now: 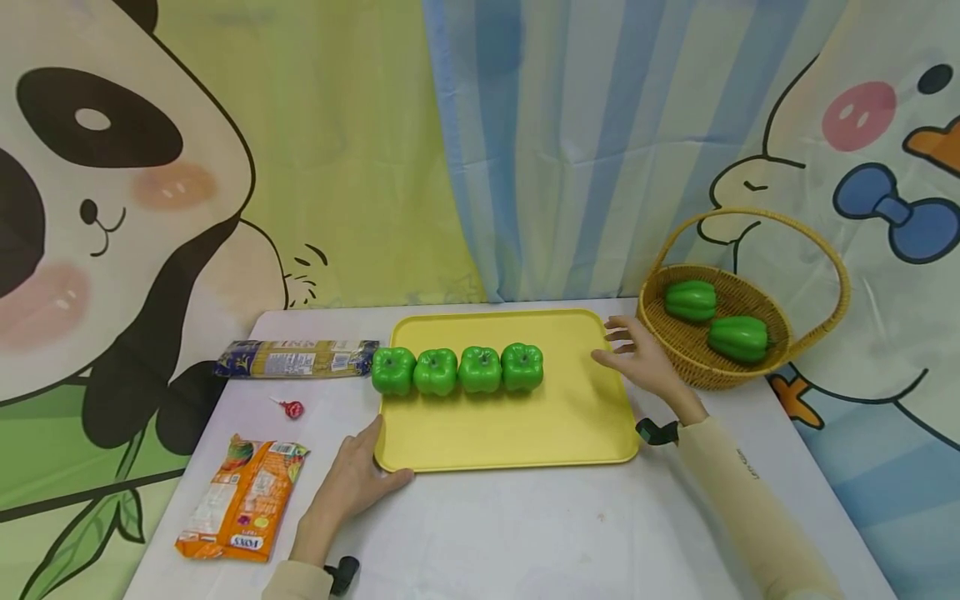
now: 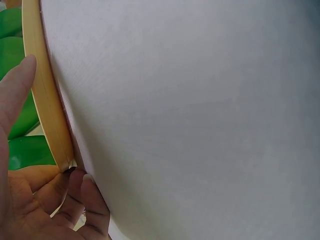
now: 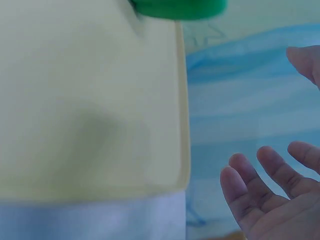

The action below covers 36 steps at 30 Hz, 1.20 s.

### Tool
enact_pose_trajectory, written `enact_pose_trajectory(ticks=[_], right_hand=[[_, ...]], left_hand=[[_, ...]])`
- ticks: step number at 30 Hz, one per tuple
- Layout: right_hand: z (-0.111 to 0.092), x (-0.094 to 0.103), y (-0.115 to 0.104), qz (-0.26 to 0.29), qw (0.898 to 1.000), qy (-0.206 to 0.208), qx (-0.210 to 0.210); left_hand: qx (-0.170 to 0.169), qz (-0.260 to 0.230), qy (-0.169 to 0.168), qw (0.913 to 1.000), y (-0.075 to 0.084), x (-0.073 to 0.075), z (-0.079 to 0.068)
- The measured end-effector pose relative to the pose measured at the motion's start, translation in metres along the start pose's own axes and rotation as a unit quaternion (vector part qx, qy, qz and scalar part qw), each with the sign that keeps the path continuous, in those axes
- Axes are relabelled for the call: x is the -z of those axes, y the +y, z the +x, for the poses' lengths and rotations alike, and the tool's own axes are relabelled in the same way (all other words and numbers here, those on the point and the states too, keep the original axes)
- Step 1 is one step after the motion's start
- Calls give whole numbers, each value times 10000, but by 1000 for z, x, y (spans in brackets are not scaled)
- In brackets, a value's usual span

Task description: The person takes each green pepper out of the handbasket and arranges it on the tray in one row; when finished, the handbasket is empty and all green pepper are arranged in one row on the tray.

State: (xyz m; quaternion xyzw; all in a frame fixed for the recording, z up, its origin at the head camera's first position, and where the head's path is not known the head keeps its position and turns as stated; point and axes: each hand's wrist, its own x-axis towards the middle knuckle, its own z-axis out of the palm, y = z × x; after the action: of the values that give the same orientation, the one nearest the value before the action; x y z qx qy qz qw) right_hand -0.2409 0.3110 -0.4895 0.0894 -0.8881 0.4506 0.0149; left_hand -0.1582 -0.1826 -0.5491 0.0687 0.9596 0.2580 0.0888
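A yellow tray (image 1: 480, 437) lies on the table with a row of several green bell peppers (image 1: 480, 369) across it. The leftmost pepper sits at the tray's left rim. My left hand (image 1: 354, 477) holds the tray's near left corner. Its thumb (image 2: 25, 75) rests along the front rim and the other fingers bend around the corner. Over by the tray's right edge, my right hand (image 1: 637, 354) has its fingers spread and holds nothing. In the right wrist view the right hand (image 3: 280, 195) appears beyond the tray's rim, thumb and fingers apart.
A wicker basket (image 1: 712, 375) with a tall handle stands at the right, holding two green bell peppers (image 1: 738, 338). On the left lie a pasta packet (image 1: 296, 358), a red lollipop (image 1: 292, 409) and an orange snack bag (image 1: 247, 500). Printed curtains hang behind the table.
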Motion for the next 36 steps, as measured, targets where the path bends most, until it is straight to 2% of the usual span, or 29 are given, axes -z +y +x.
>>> enact_pose_trajectory(ticks=[4,7,12,18,23,31,36], right_hand=[[-2,31,4,-244,9986,428,-186],[-4,56,8,-391,9956,689,-491],[-2,94,17,-321,9912,863,-947],[9,128,24,-393,9874,1015,-1148],[18,143,30,-177,9848,1011,-1400],[29,151,46,-304,9819,933,-1623],[39,158,57,-182,9813,879,-1703]], left_hand=[[43,-29,6,10000,0,0,0],[46,-94,29,9999,0,0,0],[53,-136,11,9999,0,0,-1],[33,-163,3,9999,0,2,0],[17,-158,24,9999,0,2,0],[88,-165,-23,9998,0,0,-1],[86,-187,-5,9998,-1,-1,1]])
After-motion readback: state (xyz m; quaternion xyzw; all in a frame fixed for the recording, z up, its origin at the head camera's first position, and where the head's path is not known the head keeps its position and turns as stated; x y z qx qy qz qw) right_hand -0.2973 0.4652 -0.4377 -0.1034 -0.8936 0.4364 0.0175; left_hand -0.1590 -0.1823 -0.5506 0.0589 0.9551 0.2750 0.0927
